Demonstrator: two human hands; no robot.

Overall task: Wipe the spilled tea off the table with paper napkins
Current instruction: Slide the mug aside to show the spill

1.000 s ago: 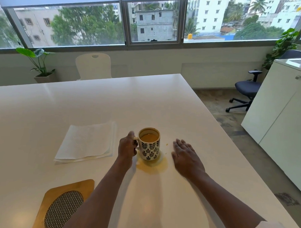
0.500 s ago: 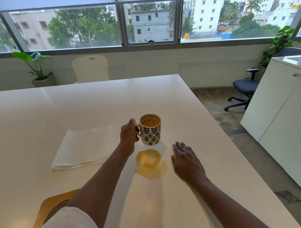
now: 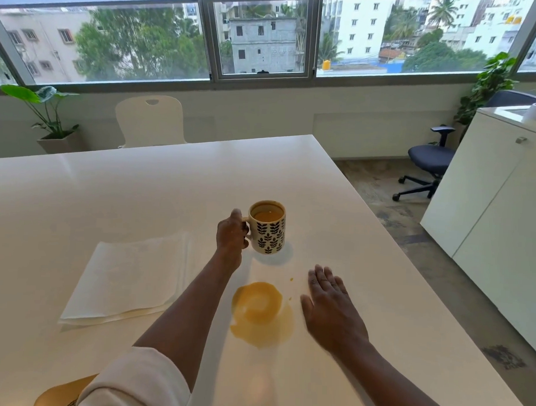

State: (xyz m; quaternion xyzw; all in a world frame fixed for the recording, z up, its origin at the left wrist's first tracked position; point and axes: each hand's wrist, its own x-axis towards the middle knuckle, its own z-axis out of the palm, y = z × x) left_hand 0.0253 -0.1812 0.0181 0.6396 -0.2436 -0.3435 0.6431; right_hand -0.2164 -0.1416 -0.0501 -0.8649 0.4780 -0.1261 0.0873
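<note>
A yellow-brown tea puddle (image 3: 261, 315) with a ring mark lies on the white table (image 3: 139, 192), with two small drops to its upper right. Beyond the puddle is a cream mug with dark leaf print (image 3: 268, 228), holding tea; my left hand (image 3: 232, 233) grips its handle. Whether the mug touches the table I cannot tell. My right hand (image 3: 330, 305) rests flat on the table just right of the puddle, fingers spread, holding nothing. A stack of white paper napkins (image 3: 127, 281) lies left of my left forearm.
A wooden trivet (image 3: 59, 393) peeks out at the bottom left edge. The table's right edge runs diagonally close to my right arm. A white chair (image 3: 151, 121) stands at the far side, an office chair (image 3: 429, 166) and white cabinet (image 3: 487, 225) to the right.
My left hand has moved the mug off the puddle and farther away across the table, uncovering the ring-shaped spill. My right hand has stayed flat in place.
</note>
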